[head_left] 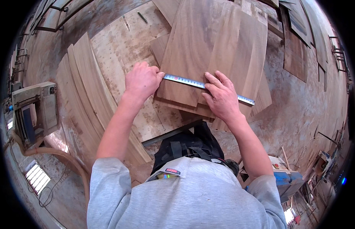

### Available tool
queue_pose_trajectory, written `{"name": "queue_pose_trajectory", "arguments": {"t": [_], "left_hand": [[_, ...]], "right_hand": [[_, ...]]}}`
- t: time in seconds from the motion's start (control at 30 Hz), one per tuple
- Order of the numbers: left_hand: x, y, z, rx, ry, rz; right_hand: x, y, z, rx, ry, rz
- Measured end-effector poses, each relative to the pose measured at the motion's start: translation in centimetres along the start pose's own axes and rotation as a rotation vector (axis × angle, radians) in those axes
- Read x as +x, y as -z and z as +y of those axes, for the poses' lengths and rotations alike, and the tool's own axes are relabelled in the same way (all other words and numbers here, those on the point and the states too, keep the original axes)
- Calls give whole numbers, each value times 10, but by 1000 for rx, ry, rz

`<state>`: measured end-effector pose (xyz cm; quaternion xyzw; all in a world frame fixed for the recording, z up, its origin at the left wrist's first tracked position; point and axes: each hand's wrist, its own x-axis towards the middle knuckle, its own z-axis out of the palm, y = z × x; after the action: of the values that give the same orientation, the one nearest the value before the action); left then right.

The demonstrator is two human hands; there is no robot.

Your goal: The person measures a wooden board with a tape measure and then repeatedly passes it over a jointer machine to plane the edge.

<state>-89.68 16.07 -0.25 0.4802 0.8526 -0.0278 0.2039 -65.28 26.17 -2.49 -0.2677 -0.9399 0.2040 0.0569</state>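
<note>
A silver steel ruler (pixel 185 80) lies slantwise across the near part of a stack of brown wooden boards (pixel 202 42). At the boards' left edge my left hand (pixel 142 81) is closed on the ruler's left end, thumb against it. My right hand (pixel 222 95) lies over the ruler further right, its fingers and thumb straddling it and their tips down on the wood. The ruler's far right end shows beyond my right wrist. My right palm hides the stretch beneath it.
Beneath the boards is a stained pale worktop (pixel 122 49) with a dark pen (pixel 142 17) on it. Long planks (pixel 84 72) lean along its left side. A machine (pixel 36 112) with a hose (pixel 66 154) stands far left. Dark panels (pixel 295 49) stand at the far right.
</note>
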Motion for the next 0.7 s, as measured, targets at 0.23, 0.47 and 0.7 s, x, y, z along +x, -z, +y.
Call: {"name": "queue_pose_trajectory", "arguments": {"t": [0.23,0.47,0.7], "left_hand": [[1,-1,-1,0,-4,10],[1,-2,-2,3,-19,23],[2,-1,0,14,-8,3]], "right_hand": [[-1,-1,0,16,2,26],[0,-3,1,33,6,50],[-2,-4,1,39,-1,54]]}}
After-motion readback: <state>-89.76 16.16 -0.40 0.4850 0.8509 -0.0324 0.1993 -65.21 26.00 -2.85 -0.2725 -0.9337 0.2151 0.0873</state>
